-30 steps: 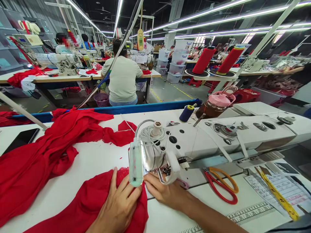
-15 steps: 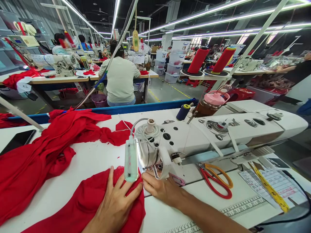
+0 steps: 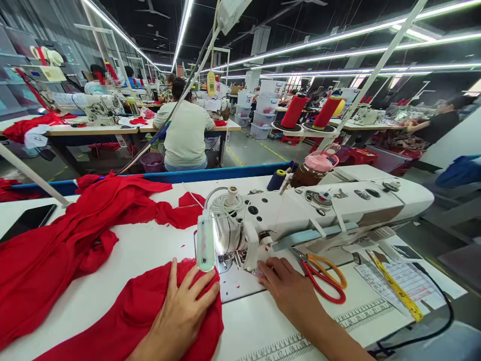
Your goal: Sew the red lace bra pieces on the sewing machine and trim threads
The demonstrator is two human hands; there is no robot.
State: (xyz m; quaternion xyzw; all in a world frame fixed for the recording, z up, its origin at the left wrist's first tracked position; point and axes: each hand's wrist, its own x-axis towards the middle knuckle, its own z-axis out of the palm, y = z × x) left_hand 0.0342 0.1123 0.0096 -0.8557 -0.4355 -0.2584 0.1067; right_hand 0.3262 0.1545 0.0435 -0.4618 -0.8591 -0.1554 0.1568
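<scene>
My left hand (image 3: 184, 306) lies flat with spread fingers on a red fabric piece (image 3: 130, 306), left of the sewing machine's needle area. The fabric's upper edge reaches beneath the machine's small lamp (image 3: 205, 243). To the right of the presser foot (image 3: 238, 258), my right hand (image 3: 287, 288) rests low on the bed of the sewing machine (image 3: 278, 215). Its fingers are bent together at the fingertips, and whatever is under or between them is mostly hidden. Scissors (image 3: 326, 281) with red and orange handles lie just beyond that hand.
More red fabric (image 3: 86, 215) is heaped at the left, near a black phone (image 3: 30, 220). A blue thread spool (image 3: 277, 180) and a pink-lidded bottle (image 3: 313, 168) stand behind the machine. A yellow tape measure (image 3: 398, 291) lies on paper at the right. A seated person (image 3: 186, 130) works ahead.
My right hand has left the needle area and moved right, over the spot where a pink loop-shaped item lay. My left hand stays on the red fabric. The view has shifted slightly.
</scene>
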